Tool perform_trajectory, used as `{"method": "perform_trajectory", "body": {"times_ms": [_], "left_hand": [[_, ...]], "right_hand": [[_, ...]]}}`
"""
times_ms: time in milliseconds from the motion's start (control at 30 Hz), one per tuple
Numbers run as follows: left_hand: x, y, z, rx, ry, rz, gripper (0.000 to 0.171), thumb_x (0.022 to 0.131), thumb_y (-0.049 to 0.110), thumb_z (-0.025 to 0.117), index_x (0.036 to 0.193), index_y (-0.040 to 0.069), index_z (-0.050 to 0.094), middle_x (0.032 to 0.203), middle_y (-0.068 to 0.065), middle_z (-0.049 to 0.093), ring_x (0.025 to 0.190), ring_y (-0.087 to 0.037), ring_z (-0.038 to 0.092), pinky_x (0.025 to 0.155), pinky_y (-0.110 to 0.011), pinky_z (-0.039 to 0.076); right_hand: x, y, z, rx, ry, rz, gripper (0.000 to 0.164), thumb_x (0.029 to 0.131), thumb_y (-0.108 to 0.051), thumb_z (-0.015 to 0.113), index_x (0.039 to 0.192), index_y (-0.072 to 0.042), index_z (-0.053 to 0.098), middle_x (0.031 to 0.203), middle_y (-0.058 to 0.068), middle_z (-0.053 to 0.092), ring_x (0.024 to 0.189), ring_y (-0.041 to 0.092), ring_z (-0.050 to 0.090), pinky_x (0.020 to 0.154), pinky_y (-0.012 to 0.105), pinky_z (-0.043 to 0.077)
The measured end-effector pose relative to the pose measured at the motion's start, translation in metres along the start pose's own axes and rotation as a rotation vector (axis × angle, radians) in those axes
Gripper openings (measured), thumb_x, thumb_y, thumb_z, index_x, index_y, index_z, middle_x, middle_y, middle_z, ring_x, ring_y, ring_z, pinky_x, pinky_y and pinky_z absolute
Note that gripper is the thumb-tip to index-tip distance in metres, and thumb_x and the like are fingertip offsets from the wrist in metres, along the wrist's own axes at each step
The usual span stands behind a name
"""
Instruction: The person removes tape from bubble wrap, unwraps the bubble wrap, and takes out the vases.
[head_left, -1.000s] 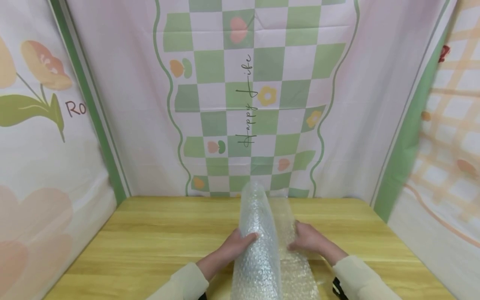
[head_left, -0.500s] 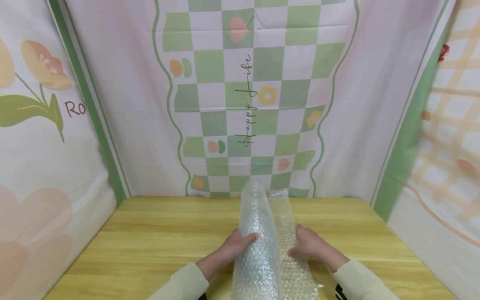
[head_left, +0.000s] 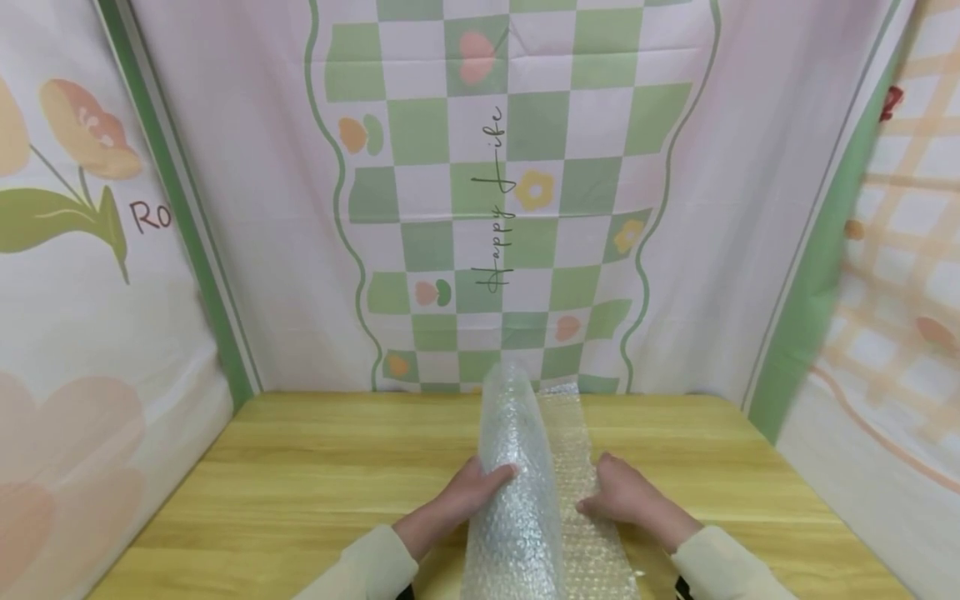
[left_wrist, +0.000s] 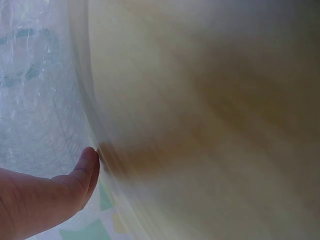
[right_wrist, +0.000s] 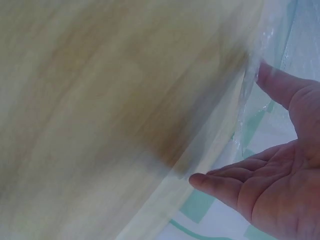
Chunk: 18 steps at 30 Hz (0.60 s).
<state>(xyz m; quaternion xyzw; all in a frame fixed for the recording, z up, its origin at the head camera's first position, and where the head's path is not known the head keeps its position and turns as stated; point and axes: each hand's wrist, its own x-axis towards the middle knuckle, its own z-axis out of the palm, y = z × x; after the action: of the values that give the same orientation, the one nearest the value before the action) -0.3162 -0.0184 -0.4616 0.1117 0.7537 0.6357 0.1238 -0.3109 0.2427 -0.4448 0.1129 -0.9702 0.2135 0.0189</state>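
Note:
A roll of clear bubble wrap [head_left: 521, 525] lies lengthwise on the table, its near end cut off by the bottom of the head view. From its right side runs a loose flat sheet of the wrap [head_left: 588, 550]. My left hand [head_left: 471, 493] rests against the roll's left side, thumb laid on top; in the left wrist view its straight fingertips [left_wrist: 89, 155] meet the table beside the wrap. My right hand [head_left: 626, 497] is at the sheet's right edge. In the right wrist view its thumb [right_wrist: 275, 82] touches that edge, spread wide from the extended fingers.
The wood-grain table [head_left: 337, 450] extends to both sides of the wrap. A printed cloth [head_left: 420, 192] with green checks hangs behind it. More patterned cloth hangs at the left [head_left: 90, 333] and the right [head_left: 892, 350].
My right hand has shifted slightly right and toward me along the sheet's edge. The sheet's far end, blurred before, now shows sharply. My left hand and the roll have stayed put.

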Motion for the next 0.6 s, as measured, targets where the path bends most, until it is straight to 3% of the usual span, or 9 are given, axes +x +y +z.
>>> {"method": "perform_trajectory", "body": {"times_ms": [100,233,467,600], "left_hand": [[-0.002,0.003,0.0,0.0,-0.002,-0.004,0.075,0.093,0.042,0.061,0.146,-0.001,0.03,0.119,-0.014,0.055,0.101,-0.03,0.061,0.083,-0.052,0.055],[-0.003,0.004,0.0,0.012,0.004,-0.02,0.08,0.091,0.047,0.061,0.147,-0.001,0.029,0.122,-0.015,0.054,0.104,-0.03,0.06,0.085,-0.053,0.054],[-0.002,0.003,-0.001,0.001,-0.006,-0.011,0.081,0.091,0.047,0.062,0.146,-0.003,0.029,0.12,-0.014,0.055,0.101,-0.028,0.06,0.084,-0.052,0.054],[-0.002,0.003,-0.001,-0.006,-0.003,-0.011,0.08,0.091,0.046,0.062,0.145,-0.003,0.029,0.119,-0.014,0.055,0.101,-0.028,0.061,0.083,-0.052,0.055]], "right_hand": [[-0.001,-0.001,0.001,-0.024,-0.012,0.015,0.101,0.068,-0.027,0.086,0.126,0.033,0.031,0.122,0.05,0.042,0.116,0.058,0.045,0.102,0.06,0.038],[-0.002,-0.005,0.001,-0.061,-0.018,0.014,0.102,0.071,-0.026,0.084,0.13,0.032,0.025,0.134,0.051,0.027,0.126,0.061,0.03,0.107,0.062,0.027],[-0.005,-0.012,0.003,-0.167,0.014,-0.067,0.096,0.071,-0.021,0.084,0.129,0.032,0.028,0.13,0.052,0.032,0.121,0.06,0.037,0.103,0.061,0.035],[-0.007,-0.015,0.003,-0.178,-0.002,-0.117,0.086,0.075,-0.017,0.08,0.13,0.03,0.032,0.132,0.049,0.033,0.124,0.059,0.036,0.105,0.061,0.033]]}}
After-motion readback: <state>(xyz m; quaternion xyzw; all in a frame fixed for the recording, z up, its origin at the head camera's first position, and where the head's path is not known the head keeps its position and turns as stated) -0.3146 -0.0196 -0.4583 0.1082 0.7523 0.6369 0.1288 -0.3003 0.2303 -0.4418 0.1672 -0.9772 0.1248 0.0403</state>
